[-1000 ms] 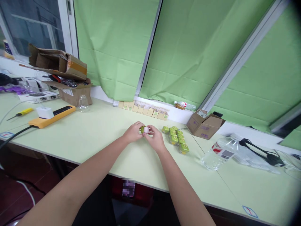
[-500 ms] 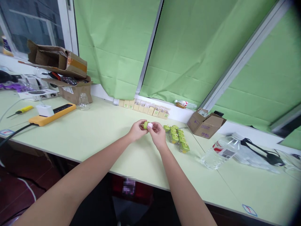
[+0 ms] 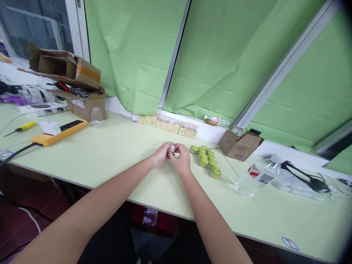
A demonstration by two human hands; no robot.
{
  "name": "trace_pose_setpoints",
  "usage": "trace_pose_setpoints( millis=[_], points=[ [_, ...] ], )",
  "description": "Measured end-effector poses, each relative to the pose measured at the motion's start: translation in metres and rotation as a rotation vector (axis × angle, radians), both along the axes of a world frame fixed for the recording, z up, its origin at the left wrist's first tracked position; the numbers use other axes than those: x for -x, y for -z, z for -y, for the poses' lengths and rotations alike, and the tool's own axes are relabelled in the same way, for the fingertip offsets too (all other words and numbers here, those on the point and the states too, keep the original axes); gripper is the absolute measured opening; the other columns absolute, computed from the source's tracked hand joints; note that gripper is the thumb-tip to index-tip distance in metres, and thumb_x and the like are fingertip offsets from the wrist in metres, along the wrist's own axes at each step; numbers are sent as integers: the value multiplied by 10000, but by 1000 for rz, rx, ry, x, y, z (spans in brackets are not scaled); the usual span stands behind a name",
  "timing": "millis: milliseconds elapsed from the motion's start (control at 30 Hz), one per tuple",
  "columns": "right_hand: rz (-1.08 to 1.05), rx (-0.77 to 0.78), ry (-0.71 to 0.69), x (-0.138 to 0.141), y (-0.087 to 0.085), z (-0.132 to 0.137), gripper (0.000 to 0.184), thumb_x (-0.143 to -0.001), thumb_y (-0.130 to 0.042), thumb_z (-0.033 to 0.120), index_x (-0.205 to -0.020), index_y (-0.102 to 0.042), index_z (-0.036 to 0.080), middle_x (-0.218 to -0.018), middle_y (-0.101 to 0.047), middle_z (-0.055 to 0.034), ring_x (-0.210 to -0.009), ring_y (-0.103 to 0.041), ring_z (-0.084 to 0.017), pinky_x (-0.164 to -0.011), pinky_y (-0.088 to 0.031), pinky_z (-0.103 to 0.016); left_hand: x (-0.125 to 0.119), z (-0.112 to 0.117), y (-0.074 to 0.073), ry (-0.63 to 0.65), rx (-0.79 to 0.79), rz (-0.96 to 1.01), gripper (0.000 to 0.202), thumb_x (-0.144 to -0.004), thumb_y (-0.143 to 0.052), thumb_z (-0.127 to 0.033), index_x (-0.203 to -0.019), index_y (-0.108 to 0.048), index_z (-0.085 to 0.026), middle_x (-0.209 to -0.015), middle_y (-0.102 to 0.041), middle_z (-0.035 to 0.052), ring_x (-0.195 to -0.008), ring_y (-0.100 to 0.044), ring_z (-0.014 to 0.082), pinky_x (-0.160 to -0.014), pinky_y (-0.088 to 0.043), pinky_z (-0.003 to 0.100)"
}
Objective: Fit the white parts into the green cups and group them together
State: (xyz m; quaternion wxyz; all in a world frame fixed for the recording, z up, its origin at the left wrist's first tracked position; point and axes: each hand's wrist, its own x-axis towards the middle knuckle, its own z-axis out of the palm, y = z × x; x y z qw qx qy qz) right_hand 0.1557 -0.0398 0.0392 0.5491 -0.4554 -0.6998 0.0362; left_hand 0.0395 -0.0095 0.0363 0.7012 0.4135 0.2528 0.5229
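Above the middle of the table (image 3: 115, 157), both hands meet around a small item with a pale pinkish, rounded end (image 3: 172, 148). My left hand (image 3: 161, 154) is closed around its left side. The fingertips of my right hand (image 3: 182, 158) pinch it from the right. Most of the item is hidden by the fingers, so its exact kind does not show. To the right of my right hand stand several small clear containers with green tops (image 3: 204, 160) and pale string loops, set in rows.
Small beige cartons (image 3: 176, 128) line the wall at the back. An orange power strip (image 3: 62, 132), a screwdriver (image 3: 22, 128) and stacked cardboard boxes (image 3: 85, 106) are on the left. A water bottle (image 3: 258, 175) lies at the right, near an open carton (image 3: 239, 144).
The held item has turned between my hands: its green part showed before and is now covered, leaving the pale end visible. My fingers have closed in tighter around it.
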Motion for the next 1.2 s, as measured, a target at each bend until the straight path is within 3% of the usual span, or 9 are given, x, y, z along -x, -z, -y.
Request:
trace_pose_setpoints(
  millis=[133, 233, 367, 433, 700, 933, 1200],
  points=[
    [-145, 104, -101, 2, -1, -1, 174, -850, -550, 306, -935, -667, 210, -966, -671, -61, -884, -631, -186, -813, -526, -334, 0, -4, 1, -38, 18, 16, 122, -753, -537, -236, -839, -567, -156, -777, -625, 36, -738, -621, 160, -634, -484, 253],
    [-399, 292, -109, 0, -1, -7, 173, -784, -626, 340, -886, -648, 202, -916, -676, -45, -860, -636, -182, -797, -529, -328, 0, -5, 2, -86, 9, -24, 131, -718, -507, -215, -827, -555, -160, -653, -549, -3, -546, -516, 119, -491, -386, 228],
    [-707, 631, -270, -3, -4, -8, 254, -670, -717, 321, -869, -603, 213, -821, -662, -8, -752, -634, -171, -736, -543, -338, 0, -7, 5, -72, -36, -116, 192, -691, -473, -218, -856, -557, -167, -601, -534, -9, -470, -466, 117, -435, -320, 228],
    [-804, 725, -374, -4, -6, -5, 268, -658, -725, 312, -863, -578, 220, -774, -655, 7, -707, -631, -167, -712, -548, -341, 0, -9, 8, -62, -54, -144, 205, -684, -466, -220, -865, -550, -174, -591, -541, -10, -455, -463, 121, -426, -307, 226],
    [-845, 749, -483, -5, -11, 1, 322, -645, -733, 255, -905, -544, 228, -736, -669, 14, -646, -637, -164, -710, -556, -356, 0, -12, 15, -77, -125, -202, 193, -738, -451, -247, -894, -546, -184, -540, -517, -24, -451, -459, 127, -439, -311, 221],
    [-856, 721, -363, -2, -10, -1, 321, -620, -718, 237, -886, -539, 223, -674, -645, 27, -589, -612, -151, -635, -545, -321, -1, -9, 16, -79, -170, -264, 180, -775, -428, -254, -892, -545, -184, -499, -503, -21, -476, -458, 137, -442, -313, 220],
    [-881, 704, -395, 2, -7, -1, 345, -627, -738, 288, -893, -525, 235, -699, -631, 41, -543, -572, -134, -591, -528, -314, -1, -7, 14, -82, -136, -277, 185, -803, -422, -270, -892, -555, -177, -504, -514, -17, -488, -473, 139, -459, -326, 221]
  ],
)
